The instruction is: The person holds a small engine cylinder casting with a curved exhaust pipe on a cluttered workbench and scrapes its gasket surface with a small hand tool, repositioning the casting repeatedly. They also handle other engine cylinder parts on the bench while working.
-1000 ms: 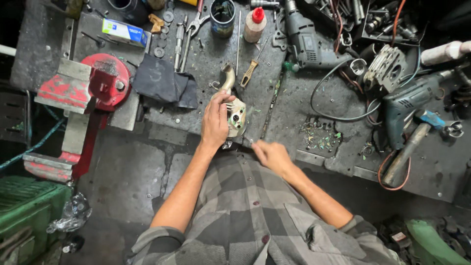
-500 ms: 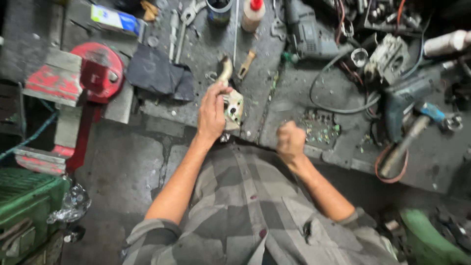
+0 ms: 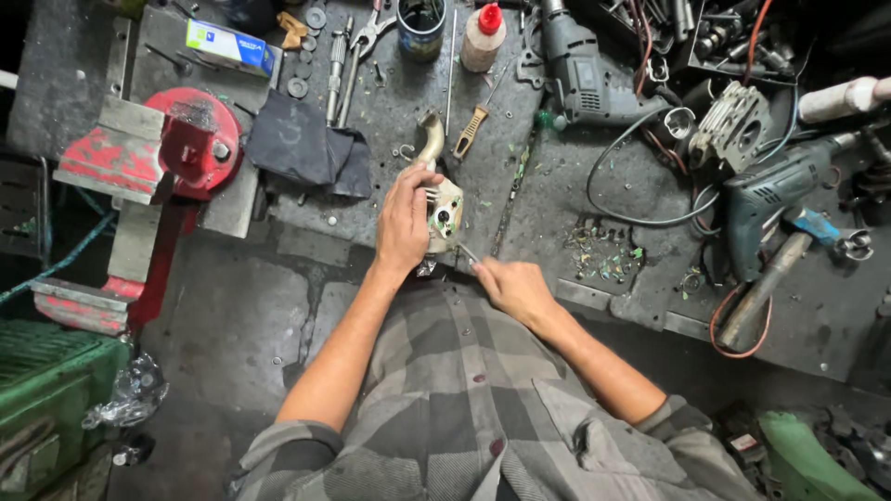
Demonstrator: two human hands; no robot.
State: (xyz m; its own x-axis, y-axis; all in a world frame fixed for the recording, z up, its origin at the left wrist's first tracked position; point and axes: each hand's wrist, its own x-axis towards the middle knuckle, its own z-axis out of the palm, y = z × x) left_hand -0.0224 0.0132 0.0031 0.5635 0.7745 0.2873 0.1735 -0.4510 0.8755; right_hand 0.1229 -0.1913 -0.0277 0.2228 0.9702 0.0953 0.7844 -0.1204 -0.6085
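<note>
We see the left hand (image 3: 405, 218) wrapped over a cream-coloured metal part (image 3: 444, 211) at the near edge of the workbench (image 3: 390, 111), fingers curled around its left side and gripping it; the part's curved neck points away from the person. The right hand (image 3: 513, 286) sits just right of and below the part, closed around a thin metal tool (image 3: 467, 252) whose tip reaches the part's lower end; we cannot tell whether the tip actually touches. On the bench left of the part lies a dark cloth (image 3: 302, 147), and further left a red bench vise (image 3: 158, 158). Behind the part lies a screwdriver with a yellow handle (image 3: 471, 130), near a bottle with a red cap (image 3: 484, 35). A grey power drill (image 3: 580, 70) lies behind on the right, a blue-green drill (image 3: 770, 190) well apart at far right, and a hammer (image 3: 770, 278) just beside it.
</note>
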